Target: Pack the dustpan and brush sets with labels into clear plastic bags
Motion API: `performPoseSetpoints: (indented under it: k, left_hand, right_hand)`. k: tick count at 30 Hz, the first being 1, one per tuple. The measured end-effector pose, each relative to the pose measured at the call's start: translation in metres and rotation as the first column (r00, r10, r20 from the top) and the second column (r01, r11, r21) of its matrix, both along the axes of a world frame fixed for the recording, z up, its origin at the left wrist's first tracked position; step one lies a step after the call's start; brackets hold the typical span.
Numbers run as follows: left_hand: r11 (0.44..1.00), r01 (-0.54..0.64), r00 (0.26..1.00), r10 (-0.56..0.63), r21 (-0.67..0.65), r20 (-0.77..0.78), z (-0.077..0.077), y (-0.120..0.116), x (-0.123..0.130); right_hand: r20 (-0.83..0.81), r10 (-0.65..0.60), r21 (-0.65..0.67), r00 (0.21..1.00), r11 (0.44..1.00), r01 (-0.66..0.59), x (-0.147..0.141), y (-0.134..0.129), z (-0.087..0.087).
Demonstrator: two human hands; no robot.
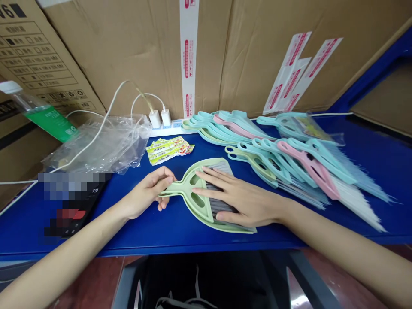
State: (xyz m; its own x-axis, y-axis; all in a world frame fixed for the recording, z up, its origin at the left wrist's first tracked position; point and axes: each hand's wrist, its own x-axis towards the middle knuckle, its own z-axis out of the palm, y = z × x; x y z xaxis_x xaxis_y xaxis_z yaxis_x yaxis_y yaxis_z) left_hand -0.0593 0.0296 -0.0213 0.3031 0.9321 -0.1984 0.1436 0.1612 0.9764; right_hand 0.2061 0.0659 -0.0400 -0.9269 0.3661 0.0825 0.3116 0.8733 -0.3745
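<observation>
Your left hand (154, 186) pinches the green handles (177, 187), your right hand (236, 197) lies spread on the brush (216, 206) — lopsided pressure could skew it over the dustpan (222, 226)'s near rim

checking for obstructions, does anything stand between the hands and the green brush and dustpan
Nothing visible does: the left hand holds the stacked handles, and the right hand rests on the brush, which lies on the dustpan. The packets lie beyond, apart from both.
</observation>
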Motion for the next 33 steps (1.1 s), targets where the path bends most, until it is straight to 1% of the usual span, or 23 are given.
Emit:
performPoseSetpoints:
  k: [10, 16, 21, 24, 33]
  left_hand:
    - [1.000, -0.019, 0.999, 0.019, 0.003, -0.037, -0.0010, -0.0017, -0.0014]
    - [0.999, -0.002, 0.997, 0.006, 0.054, -0.083, 0.0005, -0.0017, -0.0003]
    - [0.994, 0.009, 0.995, 0.002, 0.105, -0.100, 0.0001, -0.0010, 0.0017]
    - [0.993, 0.007, 0.994, 0.006, 0.119, -0.108, 0.0002, -0.0011, 0.0023]
    - [0.987, 0.056, 0.989, -0.035, 0.150, -0.141, -0.0010, -0.0006, -0.0004]
  right_hand:
    - [0.000, 0.001, 0.022, 1.000, 1.000, -0.001, -0.0010, -0.0006, 0.0003]
    - [0.010, -0.009, 0.022, 1.000, 1.000, 0.009, -0.0012, -0.0014, 0.0005]
    - [-0.032, 0.002, 0.030, 0.999, 1.000, -0.001, 0.0001, -0.0003, -0.0031]
    - [-0.050, 0.009, 0.038, 0.999, 0.999, -0.007, 0.0003, 0.0004, -0.0045]
    - [-0.068, 0.019, 0.043, 0.998, 0.999, -0.016, 0.0003, 0.0011, -0.0055]
